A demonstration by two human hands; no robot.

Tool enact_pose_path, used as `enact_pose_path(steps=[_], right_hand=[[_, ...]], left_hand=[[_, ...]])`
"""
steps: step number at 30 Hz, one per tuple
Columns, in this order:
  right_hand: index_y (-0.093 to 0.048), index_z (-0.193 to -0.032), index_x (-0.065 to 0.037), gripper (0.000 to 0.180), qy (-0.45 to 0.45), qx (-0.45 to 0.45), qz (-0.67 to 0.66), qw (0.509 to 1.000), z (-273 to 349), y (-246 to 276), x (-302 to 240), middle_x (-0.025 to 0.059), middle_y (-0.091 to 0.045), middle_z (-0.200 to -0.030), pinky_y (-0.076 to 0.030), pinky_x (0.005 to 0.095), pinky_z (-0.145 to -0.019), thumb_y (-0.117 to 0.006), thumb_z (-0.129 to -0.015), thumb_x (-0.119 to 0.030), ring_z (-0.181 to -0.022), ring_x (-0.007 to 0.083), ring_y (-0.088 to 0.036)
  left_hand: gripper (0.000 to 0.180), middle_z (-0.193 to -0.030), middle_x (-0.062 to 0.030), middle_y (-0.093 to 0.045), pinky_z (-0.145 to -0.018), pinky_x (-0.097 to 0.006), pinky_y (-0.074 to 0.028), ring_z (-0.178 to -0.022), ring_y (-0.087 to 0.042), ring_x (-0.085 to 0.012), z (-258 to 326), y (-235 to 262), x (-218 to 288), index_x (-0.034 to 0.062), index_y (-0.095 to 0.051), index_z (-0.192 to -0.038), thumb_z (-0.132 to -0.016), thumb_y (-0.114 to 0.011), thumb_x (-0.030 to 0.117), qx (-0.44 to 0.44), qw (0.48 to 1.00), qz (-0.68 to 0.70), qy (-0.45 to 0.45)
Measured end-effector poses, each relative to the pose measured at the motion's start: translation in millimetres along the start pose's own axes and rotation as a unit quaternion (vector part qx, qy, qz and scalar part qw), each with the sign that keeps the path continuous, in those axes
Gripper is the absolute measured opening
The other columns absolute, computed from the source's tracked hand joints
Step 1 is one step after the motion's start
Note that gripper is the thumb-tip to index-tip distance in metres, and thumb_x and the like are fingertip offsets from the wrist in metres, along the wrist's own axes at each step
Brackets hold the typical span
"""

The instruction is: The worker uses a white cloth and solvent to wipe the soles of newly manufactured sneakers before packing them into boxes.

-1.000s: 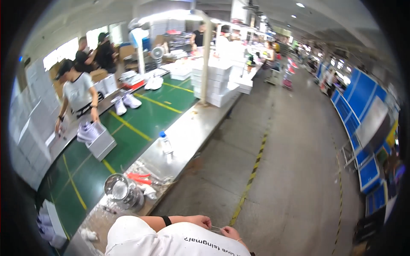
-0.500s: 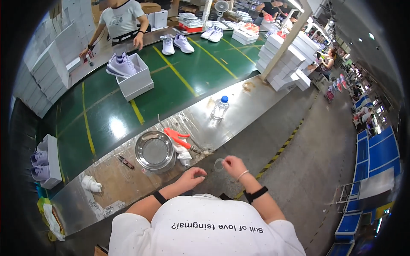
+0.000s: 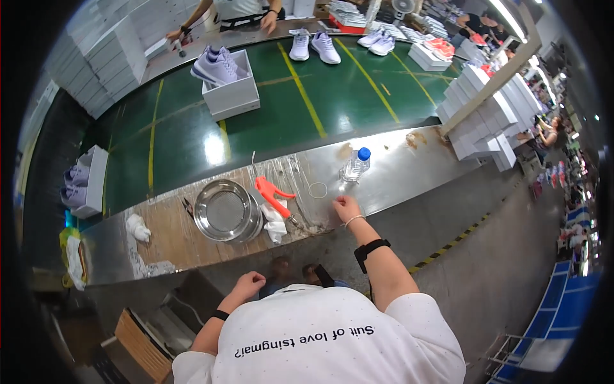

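My right hand (image 3: 347,210) reaches over the front edge of the metal bench, its fingers curled and pressed together. Just beyond its fingertips is a thin pale ring (image 3: 318,190), apart from the hand; whether it lies on the bench or is in the air I cannot tell. My left hand (image 3: 248,283) hangs near my body, short of the bench, fingers curled in with nothing seen in them. Beyond the right hand stands a clear bottle with a blue cap (image 3: 355,168). A red air blow gun (image 3: 274,197) lies left of the ring, beside a round steel bowl (image 3: 224,211).
Crumpled white cloth (image 3: 137,228) lies at the bench's left. Behind runs a green conveyor (image 3: 275,131) carrying a white box (image 3: 231,96) with lilac sneakers (image 3: 217,66), and loose sneakers (image 3: 324,48). White boxes (image 3: 480,115) are stacked at right. A person (image 3: 240,9) stands across.
My right hand has moved forward to the bench, and the ring is now away from its fingers. The left hand has drawn back toward my body. The view has shifted.
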State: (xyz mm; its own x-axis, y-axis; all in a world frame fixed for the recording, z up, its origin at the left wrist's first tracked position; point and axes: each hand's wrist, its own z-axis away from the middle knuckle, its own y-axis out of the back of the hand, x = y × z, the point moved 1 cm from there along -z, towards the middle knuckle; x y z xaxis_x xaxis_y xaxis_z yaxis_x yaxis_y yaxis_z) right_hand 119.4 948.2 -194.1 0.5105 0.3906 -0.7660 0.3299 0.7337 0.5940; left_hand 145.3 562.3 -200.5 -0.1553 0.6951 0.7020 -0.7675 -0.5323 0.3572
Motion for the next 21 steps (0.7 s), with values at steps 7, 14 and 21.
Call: enact_pose_path(steps=[7,14,21], right_hand=[[-0.062,-0.089,0.000,0.023,0.115,-0.101,-0.032,0.988,41,23,43,0.0107,-0.063,-0.076,-0.046,0.0282,-0.066,-0.059,-0.082,-0.022,-0.070,0.0161,-0.059],[-0.063,-0.086,-0.004,0.016,0.185,-0.341,0.065,0.919,104,-22,76,0.0109,-0.063,-0.074,-0.047,0.0291,-0.064,-0.059,-0.079,-0.018,-0.067,0.0181,-0.060],[-0.062,-0.097,-0.008,0.027,0.312,-0.550,0.386,0.672,124,-123,44,0.0183,-0.062,-0.092,-0.047,0.0399,-0.077,-0.054,-0.078,-0.026,-0.088,0.0344,-0.059]], left_hand=[[0.024,-0.089,-0.0134,-0.065,-0.075,-0.034,-0.047,-0.084,-0.061,-0.0244,47,-68,-61,0.0031,-0.065,-0.088,-0.072,-0.058,0.019,0.045,0.972,0.037,0.227],[0.024,-0.084,-0.0116,-0.065,-0.071,-0.032,-0.047,-0.077,-0.061,-0.0216,84,-101,-83,0.0039,-0.065,-0.088,-0.074,-0.059,0.023,0.083,0.963,0.047,0.252],[0.028,-0.096,-0.0118,-0.063,-0.074,-0.034,-0.045,-0.088,-0.058,-0.0198,77,-103,-123,0.0031,-0.063,-0.095,-0.080,-0.056,0.026,0.053,0.976,0.105,0.185]])
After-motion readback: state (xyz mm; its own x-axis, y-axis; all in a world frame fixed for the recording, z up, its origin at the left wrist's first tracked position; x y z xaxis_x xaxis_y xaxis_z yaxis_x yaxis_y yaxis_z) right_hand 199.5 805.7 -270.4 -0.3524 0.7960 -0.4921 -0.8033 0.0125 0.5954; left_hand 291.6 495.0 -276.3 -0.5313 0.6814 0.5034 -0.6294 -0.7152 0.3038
